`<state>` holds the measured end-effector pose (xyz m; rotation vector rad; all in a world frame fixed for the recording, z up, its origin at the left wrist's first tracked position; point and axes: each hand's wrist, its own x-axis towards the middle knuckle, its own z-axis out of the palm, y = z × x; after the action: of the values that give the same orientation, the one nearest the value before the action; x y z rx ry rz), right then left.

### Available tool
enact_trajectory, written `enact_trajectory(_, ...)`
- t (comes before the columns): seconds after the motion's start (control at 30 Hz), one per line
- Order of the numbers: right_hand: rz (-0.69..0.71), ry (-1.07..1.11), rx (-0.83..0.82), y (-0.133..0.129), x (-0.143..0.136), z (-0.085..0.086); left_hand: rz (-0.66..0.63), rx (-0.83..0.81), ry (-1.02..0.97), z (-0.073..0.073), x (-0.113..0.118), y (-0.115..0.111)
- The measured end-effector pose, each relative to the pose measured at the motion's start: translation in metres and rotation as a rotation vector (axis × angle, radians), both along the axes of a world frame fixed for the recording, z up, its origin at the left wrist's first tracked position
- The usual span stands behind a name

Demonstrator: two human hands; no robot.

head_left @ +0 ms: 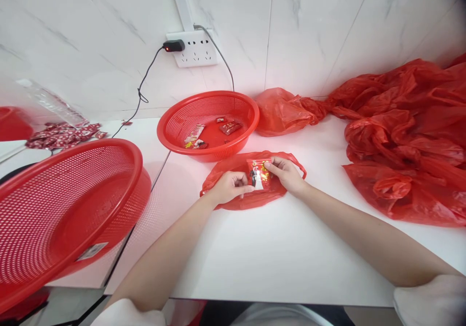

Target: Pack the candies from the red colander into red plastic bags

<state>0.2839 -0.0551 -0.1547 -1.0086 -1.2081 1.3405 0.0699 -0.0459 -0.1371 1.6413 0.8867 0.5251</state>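
Between my two hands is a small red packet [259, 176] with a couple in black and white and gold print on its front. My left hand [233, 188] pinches its lower left edge, thumb in front. At its upper right corner, my right hand [286, 172] grips it between thumb and fingers. Under the packet and both hands a red plastic bag [247, 202] lies flattened on the white table [269, 253]. Just behind it stands a red mesh basket [208, 103] holding several small wrapped packets [230, 128].
A larger red basket [125, 170] stands at the left, near a heap of patterned red packets [61, 135]. Red plastic bags [407, 136] pile up on the right, and a tied bag [286, 112] rests by the wall. A cable runs from the power socket [196, 49].
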Motion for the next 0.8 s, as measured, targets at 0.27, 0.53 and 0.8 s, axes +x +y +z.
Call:
enact_trajectory(0.27,-0.081,-0.148,0.094,0.004,-0.002,-0.011,0.096,0.438,0.158,0.009,0.001,-0.005)
enact_trajectory(0.53,-0.147,-0.628,0.456,-0.011,-0.008,-0.01,0.28,0.793,0.555,0.01,-0.002,-0.007)
enact_trajectory(0.8,-0.122,-1.018,0.665,-0.012,-0.001,-0.002,0.027,0.805,0.574,0.024,-0.005,-0.014)
